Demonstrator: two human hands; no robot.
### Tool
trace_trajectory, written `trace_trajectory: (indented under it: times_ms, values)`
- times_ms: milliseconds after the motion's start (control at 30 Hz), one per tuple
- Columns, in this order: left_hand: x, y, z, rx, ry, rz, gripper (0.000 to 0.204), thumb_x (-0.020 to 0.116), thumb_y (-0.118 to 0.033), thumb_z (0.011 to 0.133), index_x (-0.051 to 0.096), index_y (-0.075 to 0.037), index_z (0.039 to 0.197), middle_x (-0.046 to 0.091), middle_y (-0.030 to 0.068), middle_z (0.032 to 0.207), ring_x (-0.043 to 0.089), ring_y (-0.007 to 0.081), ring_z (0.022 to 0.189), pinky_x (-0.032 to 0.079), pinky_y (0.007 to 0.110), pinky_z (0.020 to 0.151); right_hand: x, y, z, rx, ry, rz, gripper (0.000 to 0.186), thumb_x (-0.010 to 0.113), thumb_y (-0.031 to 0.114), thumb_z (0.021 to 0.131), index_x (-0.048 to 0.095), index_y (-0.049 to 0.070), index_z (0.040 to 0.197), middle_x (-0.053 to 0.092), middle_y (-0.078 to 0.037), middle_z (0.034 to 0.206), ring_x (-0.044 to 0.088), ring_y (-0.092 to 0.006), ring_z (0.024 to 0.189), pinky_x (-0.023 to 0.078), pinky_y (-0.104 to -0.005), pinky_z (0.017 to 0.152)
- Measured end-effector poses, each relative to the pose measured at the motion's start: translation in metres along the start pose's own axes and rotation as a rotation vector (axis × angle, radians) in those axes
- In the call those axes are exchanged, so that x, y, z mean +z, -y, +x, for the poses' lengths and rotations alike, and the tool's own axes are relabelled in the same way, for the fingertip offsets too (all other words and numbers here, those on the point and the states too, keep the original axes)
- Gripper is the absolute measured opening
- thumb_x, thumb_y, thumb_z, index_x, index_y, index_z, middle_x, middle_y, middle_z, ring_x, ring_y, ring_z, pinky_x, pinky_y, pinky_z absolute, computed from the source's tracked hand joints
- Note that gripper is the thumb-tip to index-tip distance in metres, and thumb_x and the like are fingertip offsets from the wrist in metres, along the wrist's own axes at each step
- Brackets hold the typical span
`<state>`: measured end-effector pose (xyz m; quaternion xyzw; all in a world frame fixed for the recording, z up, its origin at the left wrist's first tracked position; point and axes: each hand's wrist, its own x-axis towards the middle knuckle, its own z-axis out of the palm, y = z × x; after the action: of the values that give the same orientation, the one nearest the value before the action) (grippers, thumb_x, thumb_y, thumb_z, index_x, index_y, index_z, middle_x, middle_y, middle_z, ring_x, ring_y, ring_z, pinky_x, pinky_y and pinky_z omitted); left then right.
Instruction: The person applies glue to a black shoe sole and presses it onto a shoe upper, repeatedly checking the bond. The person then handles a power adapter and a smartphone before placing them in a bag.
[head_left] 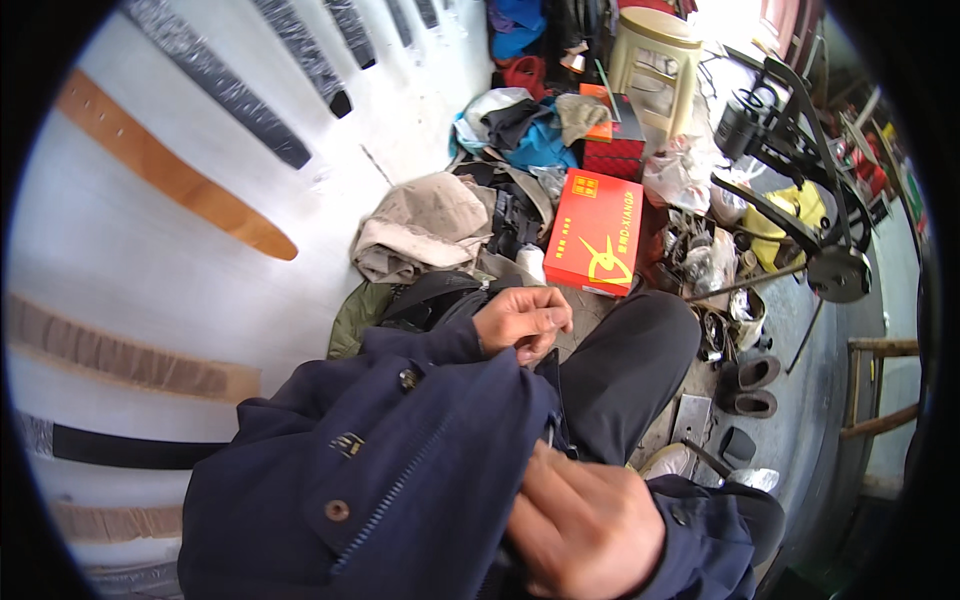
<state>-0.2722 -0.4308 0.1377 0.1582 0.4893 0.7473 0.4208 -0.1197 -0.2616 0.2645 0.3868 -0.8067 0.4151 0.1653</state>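
My left hand [525,318] is closed, its fingers curled in, above my dark-trousered leg [628,375]; whatever it may hold cannot be made out. The open front of a dark navy jacket [390,480], with a zip and snap buttons, spreads across my lap. At the jacket's edge, my right hand [590,520] is smeared by motion. Its fingers reach in behind the cloth, so their tips are hidden. Beyond my knee lies a red shoe box [597,232] with yellow print.
Belts, one of them tan [180,165], lie on a white surface at left. A beige cloth [425,225] is heaped beyond my left hand. At right stand a black machine [800,190] and dark shoes [750,388]. A cream stool [655,65] stands farther back.
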Motion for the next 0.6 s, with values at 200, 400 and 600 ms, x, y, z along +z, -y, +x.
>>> trace_trajectory:
  times_ms: [200, 400, 600]
  values:
    - [-0.016, 0.025, -0.005, -0.047, -0.011, 0.045, 0.019, 0.056, -0.023, 0.103, 0.057, -0.004, 0.1, 0.056, 0.0027, 0.061, 0.05, 0.0089, 0.047, 0.04, 0.024, 0.045, 0.038, -0.028, -0.007, 0.191, 0.409, 0.097, 0.018, 0.071, 0.02, 0.066, 0.063, 0.007, 0.075, 0.063, -0.013, 0.07, 0.063, -0.0334, 0.063, 0.052, -0.0415, 0.059]
    - [-0.039, 0.08, -0.027, 0.051, -0.266, 0.353, 0.018, 0.065, -0.021, 0.095, 0.063, -0.004, 0.1, 0.064, 0.0007, 0.079, 0.057, 0.0066, 0.071, 0.046, 0.023, 0.065, 0.044, -0.033, -0.009, 0.155, 0.312, 0.262, 0.018, 0.073, 0.021, 0.068, 0.065, 0.007, 0.077, 0.063, -0.013, 0.072, 0.064, -0.0328, 0.066, 0.051, -0.042, 0.058]
    - [-0.071, 0.081, -0.088, 0.108, -0.694, 0.81, 0.015, 0.062, -0.015, 0.095, 0.067, -0.001, 0.099, 0.067, 0.0013, 0.088, 0.06, 0.0088, 0.083, 0.049, 0.027, 0.077, 0.046, -0.03, 0.002, 0.172, 0.599, 0.161, 0.02, 0.073, 0.018, 0.072, 0.063, 0.002, 0.078, 0.061, -0.015, 0.075, 0.064, -0.0315, 0.073, 0.051, -0.0401, 0.06]
